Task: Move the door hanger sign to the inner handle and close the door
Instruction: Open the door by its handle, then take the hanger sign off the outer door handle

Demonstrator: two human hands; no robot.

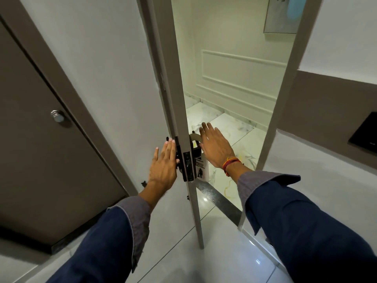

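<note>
Door (179, 88) ajar, seen edge-on. Door hanger sign (202, 167) hanging on the far-side handle (195, 149), just beside the open right hand (216, 147). Left hand (164, 162) flat by the near handle, fingers (169, 146) spread, empty. Probably thin, light, bendable card; best lifted by its hook loop.

To my left a brown door (36, 150) with a round silver knob (58, 117) sits in a taupe frame (67, 82), set in a white wall (98, 58). Under me the floor (177, 252) is glossy pale tile that catches glints of light. Through the opening ahead I see white marble-veined tiles (230, 127), a cream wall with raised panel moulding (240, 78) and a framed picture (283, 15) high up. On my right a white wall carries a taupe band (330, 99) with a black panel (365, 133) mounted on it.
</note>
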